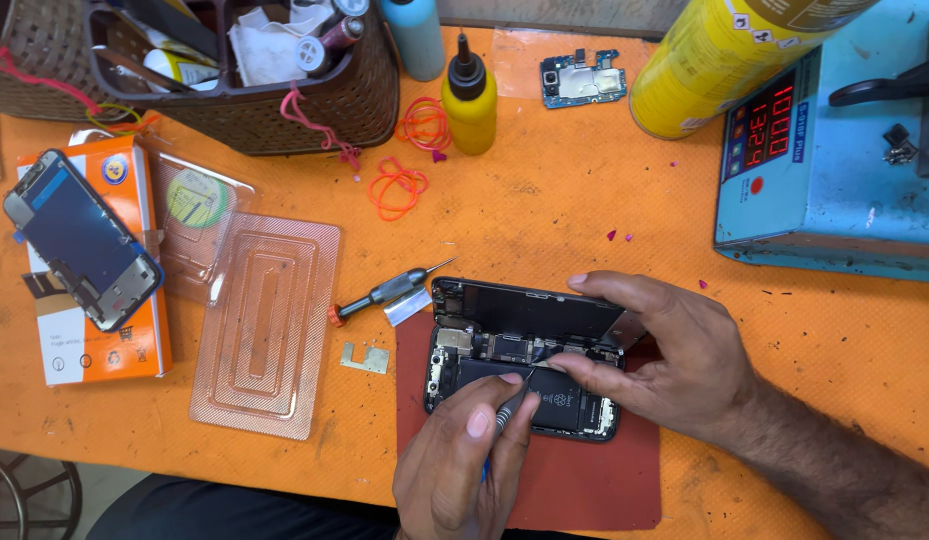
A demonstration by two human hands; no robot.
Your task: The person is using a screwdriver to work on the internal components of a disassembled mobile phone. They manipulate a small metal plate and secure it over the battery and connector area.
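Right hand (674, 365) grips the opened phone (524, 370) & props its screen up, so left hand (464, 460), fingers pinching a thin screwdriver (511, 405), reaches inside w/ the tip.

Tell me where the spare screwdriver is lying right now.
In the head view the spare screwdriver lies on the orange mat, just left of the opened phone, between it and the clear plastic tray, with no hand on it.

Opened phone (524, 360) on red mat (584, 480), near centre. Left hand (464, 460) holding a screwdriver (506, 412) over its battery; right hand (674, 360) gripping its right end. Spare screwdriver (389, 292) lying left.
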